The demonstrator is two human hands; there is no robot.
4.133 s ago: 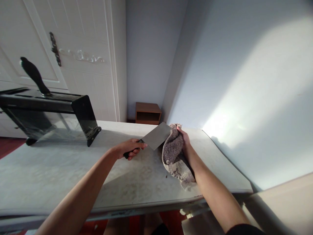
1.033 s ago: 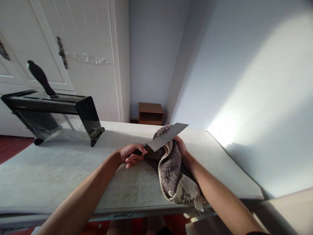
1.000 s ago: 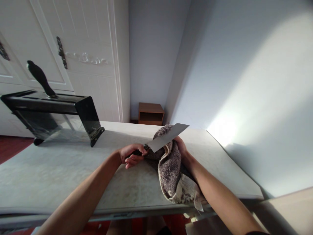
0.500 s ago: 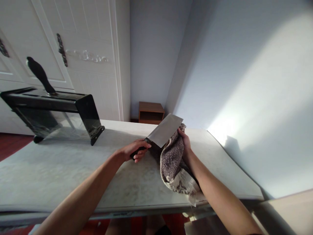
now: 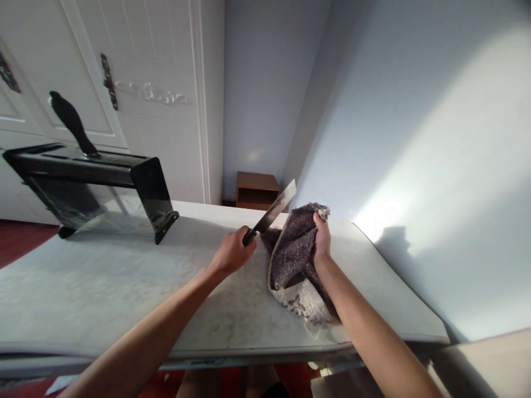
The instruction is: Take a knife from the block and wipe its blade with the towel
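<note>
My left hand (image 5: 235, 251) is closed around the black handle of a cleaver (image 5: 277, 208). The blade points up and away to the right, turned so that only a narrow slant of it shows. In my right hand (image 5: 322, 239) is a bunched grey-brown cloth (image 5: 290, 254) with a pale, frayed edge. The cloth hangs down from my fingers, and its lower end rests on the white table. Blade and cloth appear slightly apart; a dark fold of the cloth lies just behind the cleaver's handle end.
A black knife block (image 5: 91, 166) with clear sides stands on the white table (image 5: 124, 287) at the left, one black handle rising from its top. Behind are a white cupboard (image 5: 161, 132) and a small brown box-shaped stand (image 5: 257, 181). A wall bounds the right side.
The cleaver has been turned from showing its broad face to nearly edge-on. My left wrist has rolled over, and the cloth has come away from the blade, spreading upward in my right hand.
</note>
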